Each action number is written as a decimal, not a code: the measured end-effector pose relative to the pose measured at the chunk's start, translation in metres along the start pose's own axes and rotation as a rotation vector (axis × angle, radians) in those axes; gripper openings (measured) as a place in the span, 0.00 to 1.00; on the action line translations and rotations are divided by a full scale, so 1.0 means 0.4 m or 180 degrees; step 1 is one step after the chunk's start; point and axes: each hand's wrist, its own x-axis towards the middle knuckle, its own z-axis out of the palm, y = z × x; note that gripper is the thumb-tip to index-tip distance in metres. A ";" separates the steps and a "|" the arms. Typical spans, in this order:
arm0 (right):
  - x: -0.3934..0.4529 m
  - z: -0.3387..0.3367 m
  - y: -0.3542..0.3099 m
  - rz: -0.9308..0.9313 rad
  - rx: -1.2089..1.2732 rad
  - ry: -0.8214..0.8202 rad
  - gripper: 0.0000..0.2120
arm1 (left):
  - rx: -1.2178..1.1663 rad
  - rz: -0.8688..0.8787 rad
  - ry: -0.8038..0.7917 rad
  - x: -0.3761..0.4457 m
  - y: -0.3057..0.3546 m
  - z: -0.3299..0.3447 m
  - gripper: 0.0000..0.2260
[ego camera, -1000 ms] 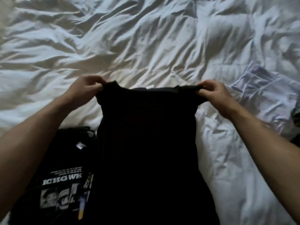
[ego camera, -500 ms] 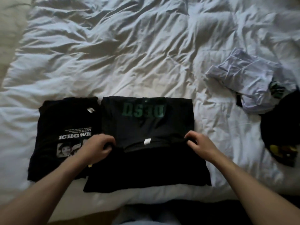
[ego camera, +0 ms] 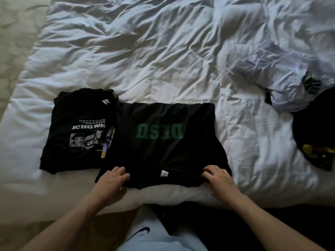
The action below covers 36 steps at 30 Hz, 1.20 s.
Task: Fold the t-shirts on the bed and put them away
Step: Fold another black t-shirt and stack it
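A black t-shirt with green letters (ego camera: pixel 168 147) lies folded in half on the white duvet (ego camera: pixel 145 60), its collar edge and white tag toward me. My left hand (ego camera: pixel 111 182) holds the shirt's near left corner, fingers curled on the cloth. My right hand (ego camera: pixel 219 180) holds the near right corner the same way. A folded black t-shirt with a white print (ego camera: pixel 79 134) lies flat just left of it, its right edge under the green-lettered one.
A crumpled pale lilac shirt (ego camera: pixel 277 73) and a black garment with a yellow print (ego camera: pixel 317 138) lie at the bed's right side. The bed's near edge runs just below my hands; my light trousers (ego camera: pixel 154 236) show beneath.
My hands pulled the top edge of the black shirt from far out toward me and laid it down on the near edge, folding it in half; the green lettering now shows.
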 end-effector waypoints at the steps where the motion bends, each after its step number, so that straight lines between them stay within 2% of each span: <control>1: -0.004 0.005 0.000 0.0016 0.0022 -0.0003 0.12 | -0.0052 -0.0018 -0.0014 -0.005 0.003 0.006 0.11; 4: 0.011 -0.004 -0.016 0.0484 0.0515 0.0258 0.18 | -0.0454 -0.0395 0.0191 -0.003 0.012 -0.004 0.11; 7: 0.063 -0.032 -0.024 0.1334 0.0836 0.0505 0.22 | -0.1102 -0.1012 0.0535 0.045 0.017 -0.035 0.05; 10: 0.121 -0.060 -0.035 0.1930 0.0840 0.0169 0.26 | -0.1244 -0.1377 0.0547 0.118 0.006 -0.066 0.04; 13: 0.158 -0.055 -0.069 0.1806 0.0388 0.0162 0.26 | -0.1266 -0.1280 0.0555 0.203 0.004 -0.101 0.04; 18: 0.275 -0.054 -0.089 0.1360 0.0228 0.0772 0.28 | -0.0530 -0.0740 0.0967 0.406 0.004 -0.178 0.21; 21: 0.409 -0.105 -0.032 0.1239 0.0297 0.1087 0.27 | -0.0427 -0.0692 0.1025 0.544 -0.027 -0.220 0.25; 24: 0.511 -0.115 0.030 0.1236 -0.0021 0.0593 0.27 | -0.0207 -0.0838 0.0608 0.621 -0.093 -0.196 0.27; 27: 0.527 -0.070 0.096 0.1441 -0.0266 0.0203 0.30 | 0.0099 -0.0856 0.0220 0.610 -0.181 -0.130 0.29; 29: 0.514 -0.048 0.135 0.1569 -0.0259 0.0153 0.30 | 0.0173 -0.0870 0.0208 0.589 -0.223 -0.114 0.29; 31: 0.502 -0.049 0.139 0.1612 -0.0114 0.0268 0.33 | 0.0248 -0.0914 0.0116 0.575 -0.235 -0.122 0.29; 33: 0.492 -0.063 0.120 0.1705 0.0173 0.0651 0.34 | 0.0342 -0.0939 0.0165 0.582 -0.221 -0.143 0.28; 36: 0.455 -0.080 0.083 0.2199 0.0778 0.0876 0.33 | 0.0324 -0.0907 0.0331 0.609 -0.162 -0.199 0.25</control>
